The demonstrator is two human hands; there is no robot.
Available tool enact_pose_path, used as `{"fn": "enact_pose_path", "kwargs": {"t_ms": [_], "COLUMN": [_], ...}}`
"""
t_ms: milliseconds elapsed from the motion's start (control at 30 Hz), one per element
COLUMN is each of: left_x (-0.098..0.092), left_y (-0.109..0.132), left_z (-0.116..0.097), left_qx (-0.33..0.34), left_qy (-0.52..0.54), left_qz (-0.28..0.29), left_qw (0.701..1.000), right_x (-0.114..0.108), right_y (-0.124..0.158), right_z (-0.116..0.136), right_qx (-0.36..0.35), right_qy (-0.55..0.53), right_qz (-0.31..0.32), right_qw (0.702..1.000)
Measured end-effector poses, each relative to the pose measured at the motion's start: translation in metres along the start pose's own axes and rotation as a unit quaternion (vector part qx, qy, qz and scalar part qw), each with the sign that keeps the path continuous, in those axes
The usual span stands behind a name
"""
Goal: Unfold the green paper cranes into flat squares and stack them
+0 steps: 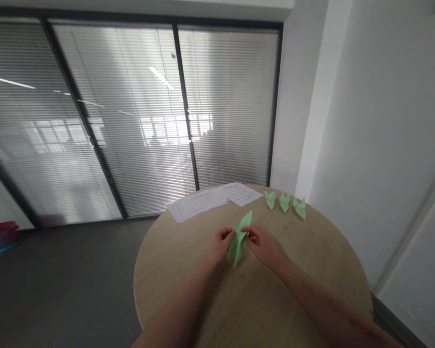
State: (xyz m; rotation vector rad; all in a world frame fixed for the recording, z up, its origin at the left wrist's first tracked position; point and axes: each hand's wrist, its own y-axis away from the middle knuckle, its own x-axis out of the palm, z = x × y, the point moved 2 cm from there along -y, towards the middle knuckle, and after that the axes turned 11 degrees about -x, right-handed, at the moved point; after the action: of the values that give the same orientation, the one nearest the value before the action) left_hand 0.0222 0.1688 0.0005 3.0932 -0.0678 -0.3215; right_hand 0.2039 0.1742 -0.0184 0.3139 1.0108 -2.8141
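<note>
Head view, items as they lie:

1. Your left hand (217, 246): fingertips pinched on the left edge of the folded green paper (240, 235).
2. Your right hand (263, 245): fingertips pinched on the right edge of the same piece, opposite the left.
3. Folded green paper: long and pointed, held between both hands low over the middle of the round table (311, 270), with one tip aimed far and right. You cannot tell whether the near tip touches the wood.
4. Three small green figures (284, 202): in a row at the far right of the table, close to its rim and well apart from your hands.
5. White printed sheets (203, 203): on the far side, left of the figures, reaching the rim.
6. Red-and-blue basket (0, 237): on the floor, far left.

Likely hazards:
- Tearing. The paper looks thin, and an uneven pull between your two pinches would probably split it at a crease.
- Skewed fold. The creases are too blurred to read here, and a pinch set off the line would likely press in crooked.
- Knocked figures. A wide sweep of your right forearm could push the row off the far rim.
- Sliding sheets. A nudge could carry them over the edge.
</note>
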Motion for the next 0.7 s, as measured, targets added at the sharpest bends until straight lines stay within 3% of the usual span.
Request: {"fn": "enact_pose_path", "kwargs": {"t_ms": [333, 533, 700], "left_x": [-0.002, -0.001, -0.001], "left_y": [0.002, -0.002, 0.000], "left_z": [0.001, 0.006, 0.004], "left_qx": [0.013, 0.029, 0.045], "left_qy": [0.021, -0.023, -0.037], "left_qz": [-0.015, -0.020, -0.032], "left_qw": [1.000, 0.999, 0.998], "right_x": [0.000, 0.002, 0.005], "right_y": [-0.001, -0.001, -0.002], "right_z": [0.009, -0.004, -0.012], "right_qx": [-0.042, -0.006, 0.055], "right_qy": [0.040, -0.011, -0.114], "right_qz": [0.013, 0.002, 0.008], "right_qw": [0.998, 1.000, 0.992]}}
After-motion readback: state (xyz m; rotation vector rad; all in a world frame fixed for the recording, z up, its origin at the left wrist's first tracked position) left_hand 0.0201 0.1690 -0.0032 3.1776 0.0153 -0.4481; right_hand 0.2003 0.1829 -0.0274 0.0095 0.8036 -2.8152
